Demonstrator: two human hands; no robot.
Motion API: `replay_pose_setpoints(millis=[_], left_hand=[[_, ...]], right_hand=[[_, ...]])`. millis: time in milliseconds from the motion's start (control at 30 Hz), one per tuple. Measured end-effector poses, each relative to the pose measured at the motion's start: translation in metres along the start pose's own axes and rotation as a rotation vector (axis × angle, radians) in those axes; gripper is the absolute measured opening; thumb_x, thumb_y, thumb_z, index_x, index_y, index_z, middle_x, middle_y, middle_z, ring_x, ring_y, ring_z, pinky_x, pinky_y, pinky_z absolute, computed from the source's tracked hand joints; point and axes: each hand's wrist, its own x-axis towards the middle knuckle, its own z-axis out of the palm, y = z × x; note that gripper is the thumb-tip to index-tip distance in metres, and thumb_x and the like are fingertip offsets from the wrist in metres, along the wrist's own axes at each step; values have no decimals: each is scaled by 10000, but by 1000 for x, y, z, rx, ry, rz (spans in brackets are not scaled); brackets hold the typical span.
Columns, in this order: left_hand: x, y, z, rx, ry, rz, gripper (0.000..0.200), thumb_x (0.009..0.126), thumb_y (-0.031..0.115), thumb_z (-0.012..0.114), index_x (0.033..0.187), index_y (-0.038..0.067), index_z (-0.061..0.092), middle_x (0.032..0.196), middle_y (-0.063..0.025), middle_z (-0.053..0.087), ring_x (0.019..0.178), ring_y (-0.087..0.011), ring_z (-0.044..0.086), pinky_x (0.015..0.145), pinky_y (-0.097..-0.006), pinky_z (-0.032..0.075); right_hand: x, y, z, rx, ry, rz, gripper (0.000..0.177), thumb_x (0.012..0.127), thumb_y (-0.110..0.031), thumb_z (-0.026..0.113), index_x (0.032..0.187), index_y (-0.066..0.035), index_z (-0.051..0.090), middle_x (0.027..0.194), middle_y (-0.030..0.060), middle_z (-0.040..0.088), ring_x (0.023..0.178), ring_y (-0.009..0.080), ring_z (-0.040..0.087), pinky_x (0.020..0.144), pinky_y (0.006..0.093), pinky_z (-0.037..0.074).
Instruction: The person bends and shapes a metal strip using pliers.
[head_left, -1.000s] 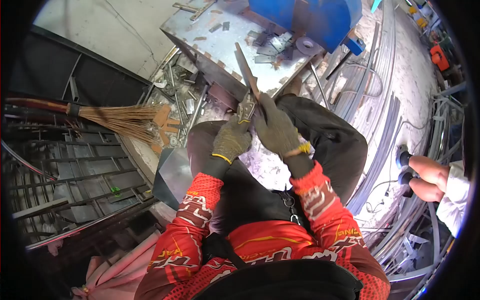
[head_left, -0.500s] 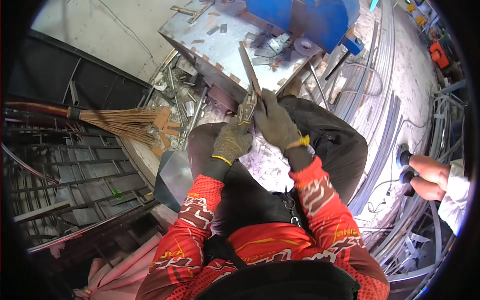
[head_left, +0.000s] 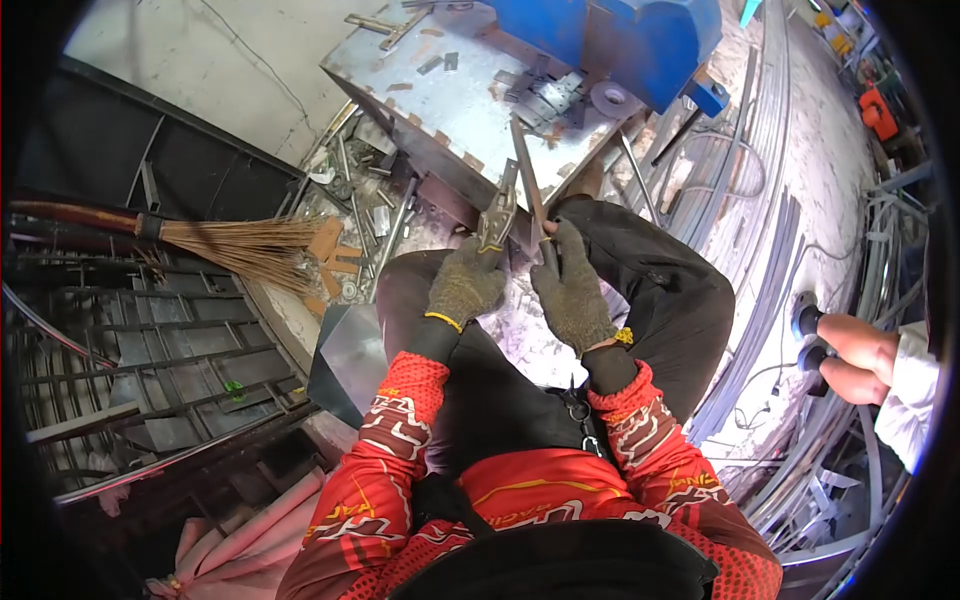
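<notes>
My left hand (head_left: pixel 466 284), in a grey knit glove, is closed round the lower end of a slotted metal piece (head_left: pixel 497 218), whose narrow end points up toward the metal workbench (head_left: pixel 462 108). My right hand (head_left: pixel 576 290), also gloved, grips a long, narrow, tapered bar that looks like a file (head_left: pixel 528 178). Its tip reaches up toward the bench edge. The file lies just right of the metal piece, with a small gap between them. Both hands are above the gap between my knees.
Small metal plates (head_left: pixel 545 100) and a round disc (head_left: pixel 613 97) lie on the bench beside a blue sheet-metal guard (head_left: pixel 650 45). A straw broom (head_left: pixel 240 245) rests at left above metal scraps. Long metal strips (head_left: pixel 755 290) cover the floor at right, near another person's legs (head_left: pixel 855 355).
My right hand has moved down and right, drawing the file away from the metal piece, where both were close together. My left hand has barely moved.
</notes>
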Motion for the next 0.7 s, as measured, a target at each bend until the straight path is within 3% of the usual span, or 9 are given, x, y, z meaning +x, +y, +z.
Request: replay_pose_setpoints(millis=[100,167,267,367,400,500,533,667,700], left_hand=[[6,-26,25,-2,44,23,528,896,335,587,1389,149,553,1347,-245,563,1143,-488,597,982,-564,507],[7,-28,29,17,59,19,537,899,331,584,1401,145,544,1343,-246,565,1141,-489,597,982,-565,506],[7,-18,19,95,99,166,545,903,322,579,1417,150,526,1337,-247,568,1144,-484,599,979,-563,507],[-1,-10,13,117,83,142,570,908,316,578,1451,161,502,1327,-245,568,1145,-481,600,978,-567,503],[-3,-1,5,71,27,65,584,908,323,582,1463,168,495,1352,-244,563,1162,-482,598,987,-566,503],[1,-12,11,49,-11,23,609,905,337,589,1484,180,482,1415,-239,544,1201,-485,590,1010,-558,501],[4,-14,13,60,-7,57,621,903,345,592,1492,185,476,1453,-235,530,1224,-486,583,1025,-552,500],[5,-22,20,52,-7,66,629,896,364,603,1489,196,479,1505,-224,503,1259,-482,571,1053,-539,494],[7,-22,22,3,-20,-66,631,896,369,606,1489,197,476,1494,-221,515,1253,-485,572,1057,-541,491]], right_hand=[[-8,-13,-6,19,42,-60,607,945,-55,590,1514,-19,385,1265,189,568,1117,281,606,1005,379,481],[-29,-16,-13,17,-72,172,615,946,-52,581,1519,7,368,1313,197,562,1202,285,586,1049,377,460],[-48,-9,-11,-14,-136,153,646,948,-139,558,1542,-26,332,1292,345,610,1176,531,615,966,544,504],[-1,-7,4,-39,-71,-50,558,964,-145,579,1470,-11,386,1310,305,578,1209,451,611,1024,471,475],[19,-16,1,-57,-123,49,536,978,-192,562,1458,-31,386,1250,358,591,1205,543,573,983,531,481],[48,-13,6,-69,-137,52,510,981,-203,556,1440,-49,395,1216,368,607,1162,570,574,940,567,482],[44,-23,1,-112,-202,182,549,966,-186,560,1465,-39,385,1240,345,610,1146,555,598,951,552,491],[-32,0,-5,-187,-151,62,576,966,-180,546,1493,-29,370,1257,332,610,1123,538,622,957,540,499],[-46,0,-7,-131,-139,86,598,945,-186,558,1496,-58,363,1143,354,635,1044,559,628,893,588,496]])
